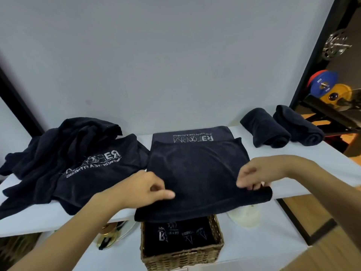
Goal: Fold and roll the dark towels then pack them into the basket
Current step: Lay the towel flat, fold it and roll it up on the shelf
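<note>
Where left hand (144, 187) and right hand (256, 176) meet the towel (197, 171), each grip pinches it.

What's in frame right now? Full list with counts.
folded towel: 1, dark navy, centre of shelf, near edge overhanging
unfolded towels: a heap, count unclear, dark navy, left on shelf
rolled towels: 2, dark navy, far right on shelf, side by side
basket: 1, brown wicker, below the shelf's front edge
packed towels: count unclear, dark, inside basket
shelf: 1, white, against wall
weight plates: several, blue, red, yellow, chrome, far right background
left hand: 1, grips folded towel's left near edge
right hand: 1, pinches its right near edge
</note>
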A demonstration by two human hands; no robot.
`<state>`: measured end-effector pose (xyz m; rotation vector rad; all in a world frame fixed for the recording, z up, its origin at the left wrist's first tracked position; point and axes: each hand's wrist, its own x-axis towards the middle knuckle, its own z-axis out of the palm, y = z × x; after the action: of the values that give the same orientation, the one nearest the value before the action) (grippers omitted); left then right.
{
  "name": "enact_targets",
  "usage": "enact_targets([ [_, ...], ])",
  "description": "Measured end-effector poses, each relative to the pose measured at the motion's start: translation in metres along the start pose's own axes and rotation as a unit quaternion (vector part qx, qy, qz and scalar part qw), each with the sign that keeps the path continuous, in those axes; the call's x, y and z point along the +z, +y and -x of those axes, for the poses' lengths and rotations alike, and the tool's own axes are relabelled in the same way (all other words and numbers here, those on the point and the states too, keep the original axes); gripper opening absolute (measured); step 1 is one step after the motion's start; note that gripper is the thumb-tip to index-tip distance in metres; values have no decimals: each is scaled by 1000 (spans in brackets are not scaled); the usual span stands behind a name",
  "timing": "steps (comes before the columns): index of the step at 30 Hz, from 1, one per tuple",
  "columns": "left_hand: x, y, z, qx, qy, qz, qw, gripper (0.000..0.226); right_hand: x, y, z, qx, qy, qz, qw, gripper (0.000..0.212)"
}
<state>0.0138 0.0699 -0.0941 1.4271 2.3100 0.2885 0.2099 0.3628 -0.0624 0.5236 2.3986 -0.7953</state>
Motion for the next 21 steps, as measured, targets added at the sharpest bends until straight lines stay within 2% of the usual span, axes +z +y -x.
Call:
enact_targets([
  [2,1,-7,-26,-11,87,-15,996,35,-7,8,-16,-1,115,-56,992,23],
  [4,-2,-12,-55,-53,170,-5,984,22,-15,15,-40,26,259,-45,964,24],
  [6,-9,-14,-83,-112,213,68,968,40,-23,21,-63,79,345,-11,935,39],
  [8,-17,-16,-109,-171,218,148,949,58,-31,23,-82,121,367,-29,922,45],
  [9,-19,-19,-121,-196,211,160,944,62,-35,24,-91,133,364,-47,921,39],
  [11,-24,-26,-140,-228,200,152,941,57,-42,28,-107,141,367,-58,917,24],
  [12,-28,-30,-147,-237,199,146,940,46,-47,29,-112,140,378,-57,914,27],
  [14,-35,-39,-157,-245,193,134,941,27,-58,29,-117,126,406,-64,903,36],
  [17,-41,-52,-165,-229,149,80,959,50,-79,32,-120,60,438,-160,883,36],
  [18,-41,-55,-166,-226,129,65,963,51,-85,32,-122,33,431,-199,880,35],
  [21,-48,-61,-169,-212,109,77,968,19,-98,34,-137,-1,402,-266,876,27],
])
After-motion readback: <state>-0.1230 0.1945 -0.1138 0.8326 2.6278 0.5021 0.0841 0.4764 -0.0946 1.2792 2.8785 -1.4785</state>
